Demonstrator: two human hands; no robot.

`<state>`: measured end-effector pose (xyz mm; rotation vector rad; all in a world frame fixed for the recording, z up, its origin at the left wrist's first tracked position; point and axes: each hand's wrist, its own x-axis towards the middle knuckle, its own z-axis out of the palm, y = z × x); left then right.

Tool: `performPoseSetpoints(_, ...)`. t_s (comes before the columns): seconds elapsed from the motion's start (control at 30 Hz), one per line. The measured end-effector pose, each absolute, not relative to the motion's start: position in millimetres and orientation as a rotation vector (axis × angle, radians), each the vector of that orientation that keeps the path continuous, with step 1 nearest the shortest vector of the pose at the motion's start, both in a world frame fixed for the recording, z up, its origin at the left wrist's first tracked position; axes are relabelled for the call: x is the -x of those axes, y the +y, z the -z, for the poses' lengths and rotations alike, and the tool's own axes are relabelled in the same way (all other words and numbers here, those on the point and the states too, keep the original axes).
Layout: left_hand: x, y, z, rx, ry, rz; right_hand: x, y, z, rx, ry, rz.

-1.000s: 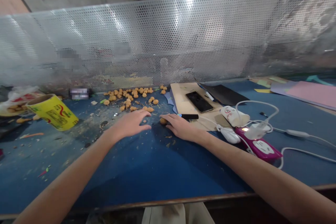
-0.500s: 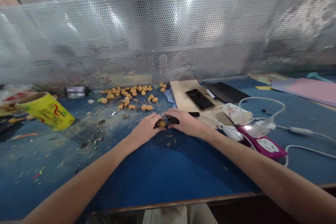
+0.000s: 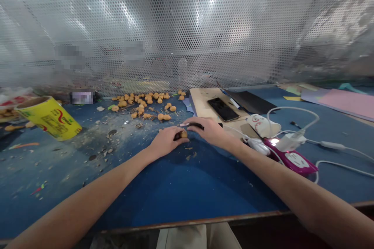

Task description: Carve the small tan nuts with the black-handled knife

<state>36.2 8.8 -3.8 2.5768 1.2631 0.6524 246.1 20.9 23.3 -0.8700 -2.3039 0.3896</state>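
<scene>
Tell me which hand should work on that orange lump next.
Right, most likely. The right hand holds a black-handled tool with its pale tip near the orange lump, while the left hand is already closed around the lump, just above the blue workbench.

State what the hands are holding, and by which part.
The left hand holds a small orange lump in its fingers; the right hand grips a black-handled tool by its handle, with the pale tip exposed.

Orange lump [image 3: 183,135] and black-handled knife [image 3: 193,126]
Lump rounded, cupped by left hand [image 3: 166,142]; knife just beyond it, pale tip pointing left, under right hand [image 3: 206,130]
</scene>
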Motion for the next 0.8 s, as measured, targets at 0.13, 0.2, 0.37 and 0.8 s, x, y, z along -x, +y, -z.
performPoseSetpoints(0.13,-35.5,6.6,3.1,-2.596,1.279,-0.664,-244.8,20.9,-21.1,0.887,-2.345,-0.396)
performPoseSetpoints(0.2,-34.9,5.3,2.4,-2.586,1.286,-0.689,-245.8,22.5,-19.0,0.952,-2.33,-0.435)
performPoseSetpoints(0.37,-33.9,4.5,2.6,-2.56,1.315,-0.638,-250.7,24.6,-20.2,0.992,-2.283,-0.489)
performPoseSetpoints(0.8,-31.6,6.6,4.1,-2.578,1.23,-0.711,-243.1,15.4,-18.8,1.022,-2.263,-0.446)
